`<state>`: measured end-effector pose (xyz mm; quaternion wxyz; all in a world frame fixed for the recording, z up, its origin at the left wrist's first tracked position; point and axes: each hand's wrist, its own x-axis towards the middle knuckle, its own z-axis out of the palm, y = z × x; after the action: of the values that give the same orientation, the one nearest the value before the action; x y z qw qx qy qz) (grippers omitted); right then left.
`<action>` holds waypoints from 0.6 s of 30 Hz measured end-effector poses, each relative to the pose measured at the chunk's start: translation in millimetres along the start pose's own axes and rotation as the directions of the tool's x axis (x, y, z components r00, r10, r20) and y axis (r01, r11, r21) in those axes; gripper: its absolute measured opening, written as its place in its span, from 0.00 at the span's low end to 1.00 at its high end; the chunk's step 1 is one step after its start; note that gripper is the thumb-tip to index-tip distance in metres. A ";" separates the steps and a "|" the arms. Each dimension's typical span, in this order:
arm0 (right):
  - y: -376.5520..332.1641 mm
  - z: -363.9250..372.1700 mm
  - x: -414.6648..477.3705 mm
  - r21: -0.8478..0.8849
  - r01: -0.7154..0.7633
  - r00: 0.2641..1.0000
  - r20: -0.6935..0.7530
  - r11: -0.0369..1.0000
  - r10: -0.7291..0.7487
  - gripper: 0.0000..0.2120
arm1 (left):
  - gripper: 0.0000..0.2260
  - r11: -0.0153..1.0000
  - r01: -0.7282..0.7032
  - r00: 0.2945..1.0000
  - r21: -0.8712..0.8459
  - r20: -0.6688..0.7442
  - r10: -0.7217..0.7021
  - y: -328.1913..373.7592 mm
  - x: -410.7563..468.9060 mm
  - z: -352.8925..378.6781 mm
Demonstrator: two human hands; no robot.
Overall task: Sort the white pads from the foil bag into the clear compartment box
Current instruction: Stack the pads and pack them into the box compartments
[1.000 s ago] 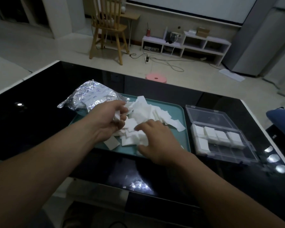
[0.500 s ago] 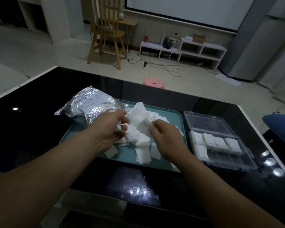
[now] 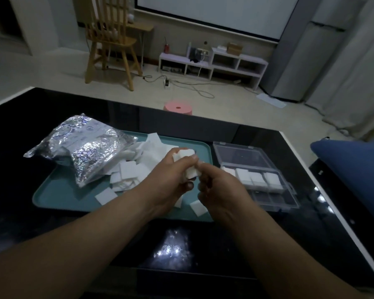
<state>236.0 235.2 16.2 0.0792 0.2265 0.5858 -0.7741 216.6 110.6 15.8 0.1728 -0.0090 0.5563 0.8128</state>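
**A:** Where are the pads now?

**B:** A small stack [image 3: 191, 174] sits in the left hand [image 3: 168, 180], with its fingers [image 3: 185, 162] wrapped round it. It is held above the 3 o'clock end of the tray [image 3: 58, 203]. The right hand [image 3: 222, 190] meets it from 3 o'clock, fingers curled, and seems to pinch the stack's edge.

**A:** And the rest?

**B:** A loose pile [image 3: 134, 169] lies mid-tray, spilling from the bag [image 3: 84, 152] at 9 o'clock. The box [image 3: 274, 197] lies on the surface [image 3: 311, 223] just at 3 o'clock of the tray, lid open. Its 12 o'clock row holds pads; the 6 o'clock row looks empty.

**A:** Which step is this?

**B:** Squaring up a gathered stack before it goes in, I judge. The next move calls for a short carry toward 3 o'clock and a flat drop into an empty cell. The stack has to stay tight so no pad slips.

**A:** What differs from half a second ago?

**B:** Then both hands were low in the pile, picking. Now they are raised and together, with the stack gathered.
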 end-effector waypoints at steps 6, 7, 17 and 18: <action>-4.3 -16.3 -4.6 -0.560 0.413 0.874 0.023 0.718 -0.485 0.07 | 0.14 0.998 0.037 0.997 -0.050 -0.061 -0.040 -5.8 5.7 13.1; -8.1 -21.6 -5.7 -0.619 0.491 0.823 0.100 0.613 -0.559 0.06 | 0.13 0.995 0.065 0.997 -0.077 -0.043 -0.069 -4.5 6.1 14.2; -34.9 -57.2 -18.4 -0.678 0.615 0.783 0.468 0.402 -0.409 0.19 | 0.18 0.901 0.326 0.919 -0.285 0.319 -0.232 -11.5 9.1 24.4; -36.2 -59.6 -19.0 -0.685 0.612 0.786 0.468 0.395 -0.404 0.20 | 0.17 0.911 0.314 0.924 -0.268 0.309 -0.227 -11.7 9.2 27.1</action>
<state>254.1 299.6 43.6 -0.0021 -0.1166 0.8984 -0.4234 216.2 141.5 13.7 0.3554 -0.0027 0.3848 0.8518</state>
